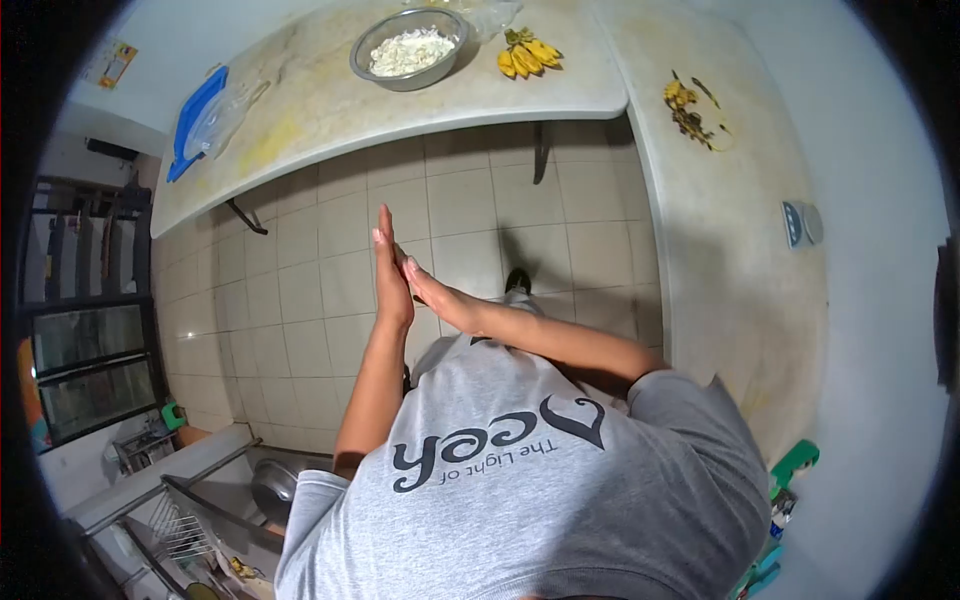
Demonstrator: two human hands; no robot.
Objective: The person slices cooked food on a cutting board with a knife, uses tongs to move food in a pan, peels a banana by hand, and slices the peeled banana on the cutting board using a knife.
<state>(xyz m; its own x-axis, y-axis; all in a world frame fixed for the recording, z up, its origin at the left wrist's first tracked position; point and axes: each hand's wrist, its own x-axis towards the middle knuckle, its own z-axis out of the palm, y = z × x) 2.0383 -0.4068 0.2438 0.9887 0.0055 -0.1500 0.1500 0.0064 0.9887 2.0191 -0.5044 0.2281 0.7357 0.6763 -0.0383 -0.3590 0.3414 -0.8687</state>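
My left hand [393, 275] is held out in front of my body, fingers straight and pointing up and away. My right hand [440, 297] meets it from the side, palm against palm, its fingers partly hidden behind the left hand. I see nothing held in either hand. Beyond them, on the far table, stands a metal bowl [362, 52] of white, crumbly or shredded food [410, 52]. A bunch of yellow bananas [528, 55] lies to the right of the bowl.
A blue tray [197, 115] and a clear plastic bag [225, 120] lie at the table's left end. Darkened bananas [685, 110] and a small scale [800, 223] are on the right-hand counter [720, 290]. A rack [180, 525] and metal pot [272, 487] stand at lower left.
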